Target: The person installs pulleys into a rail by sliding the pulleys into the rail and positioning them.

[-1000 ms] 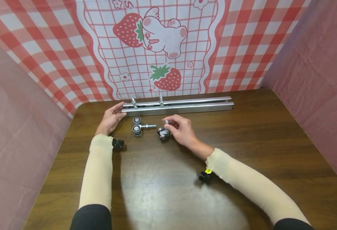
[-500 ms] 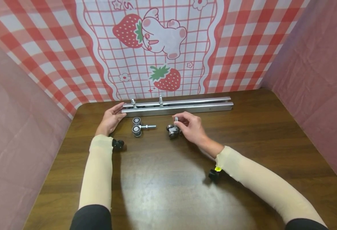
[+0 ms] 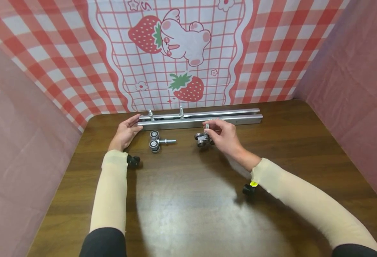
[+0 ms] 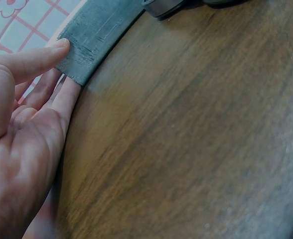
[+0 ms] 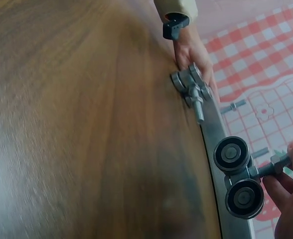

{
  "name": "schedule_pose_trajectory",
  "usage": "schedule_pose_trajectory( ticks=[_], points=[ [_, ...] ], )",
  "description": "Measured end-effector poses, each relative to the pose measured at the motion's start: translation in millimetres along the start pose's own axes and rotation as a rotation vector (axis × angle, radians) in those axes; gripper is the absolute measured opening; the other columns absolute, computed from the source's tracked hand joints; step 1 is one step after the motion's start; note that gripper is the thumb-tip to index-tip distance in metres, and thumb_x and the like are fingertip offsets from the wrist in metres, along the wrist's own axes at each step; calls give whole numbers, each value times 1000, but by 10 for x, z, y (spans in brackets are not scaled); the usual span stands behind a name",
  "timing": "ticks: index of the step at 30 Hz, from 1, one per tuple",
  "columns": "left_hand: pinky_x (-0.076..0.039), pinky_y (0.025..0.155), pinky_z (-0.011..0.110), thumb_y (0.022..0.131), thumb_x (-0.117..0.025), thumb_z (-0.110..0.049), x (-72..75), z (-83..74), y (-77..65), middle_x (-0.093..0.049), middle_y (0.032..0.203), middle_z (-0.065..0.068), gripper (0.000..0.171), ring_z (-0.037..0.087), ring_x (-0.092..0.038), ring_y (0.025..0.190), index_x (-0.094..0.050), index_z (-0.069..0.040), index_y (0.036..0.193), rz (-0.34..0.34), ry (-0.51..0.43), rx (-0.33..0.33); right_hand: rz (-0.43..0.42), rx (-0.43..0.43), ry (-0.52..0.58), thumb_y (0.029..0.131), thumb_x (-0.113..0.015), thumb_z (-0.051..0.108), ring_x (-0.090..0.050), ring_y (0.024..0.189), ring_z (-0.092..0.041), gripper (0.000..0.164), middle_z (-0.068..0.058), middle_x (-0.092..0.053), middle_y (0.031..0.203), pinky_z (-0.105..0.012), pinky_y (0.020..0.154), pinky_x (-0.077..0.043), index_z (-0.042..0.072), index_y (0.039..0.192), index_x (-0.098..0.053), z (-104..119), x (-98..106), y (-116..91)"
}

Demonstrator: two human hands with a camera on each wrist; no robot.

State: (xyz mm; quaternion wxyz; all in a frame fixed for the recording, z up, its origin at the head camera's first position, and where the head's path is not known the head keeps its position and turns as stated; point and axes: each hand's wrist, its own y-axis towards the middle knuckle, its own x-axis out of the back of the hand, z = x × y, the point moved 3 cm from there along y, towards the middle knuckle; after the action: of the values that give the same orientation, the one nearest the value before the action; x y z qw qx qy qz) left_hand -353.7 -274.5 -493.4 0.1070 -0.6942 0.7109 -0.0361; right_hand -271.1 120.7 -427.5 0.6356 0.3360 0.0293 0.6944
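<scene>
A silver metal track rail [image 3: 175, 124] lies along the back of the table, its slot facing up. My left hand [image 3: 125, 132] grips its left end, the thumb [image 4: 61, 46] against the near side. Two bolts [image 3: 151, 115] stand up out of the slot; what they belong to inside is mostly hidden. Just in front of the rail, my right hand [image 3: 225, 137] pinches the bolt of a roller trolley [image 3: 202, 140] between thumb and fingers, bolt upward, wheels below. Another roller trolley [image 3: 154, 140] rests on the table near my left hand, its bolt pointing right.
The brown wooden table [image 3: 188, 200] ends at the back against a red-and-white checked cloth [image 3: 272, 46] with strawberry prints. Pink cloth [image 3: 352, 89] hangs at both sides. A black wrist camera [image 3: 249, 189] sticks out below my right sleeve.
My right hand has moved right and slightly back toward the rail, carrying the roller trolley. My left hand stays at the rail's end, and the other trolley has not moved.
</scene>
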Motion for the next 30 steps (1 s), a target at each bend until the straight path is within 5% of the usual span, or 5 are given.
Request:
schedule_pose_trajectory(
  ticks=[5,15,30],
  points=[
    [-55,115,6,110,-55,15,2,9,-2,-24,189,17,74,25,-27,175,-31,-7,177,-7,9,0,-6,-11,-28,101,-78,-5,-77,99,-21,23,-26,-83,115,1,86,-58,-4,124,-79,-23,116,30],
    [-57,114,8,110,-52,15,-8,2,-8,-21,190,17,74,25,-24,177,-30,-6,177,5,1,-9,-52,-27,-58,101,-79,-5,-64,89,12,22,-27,-82,111,2,79,-55,-4,124,-80,-97,373,64],
    [-48,131,20,110,-53,14,1,-3,-2,-23,190,14,73,23,-25,177,-33,-8,177,-3,18,8,-131,10,-90,101,-80,-5,-64,91,20,22,-30,-82,110,5,81,-53,-7,123,-81,-205,716,51]
  ],
)
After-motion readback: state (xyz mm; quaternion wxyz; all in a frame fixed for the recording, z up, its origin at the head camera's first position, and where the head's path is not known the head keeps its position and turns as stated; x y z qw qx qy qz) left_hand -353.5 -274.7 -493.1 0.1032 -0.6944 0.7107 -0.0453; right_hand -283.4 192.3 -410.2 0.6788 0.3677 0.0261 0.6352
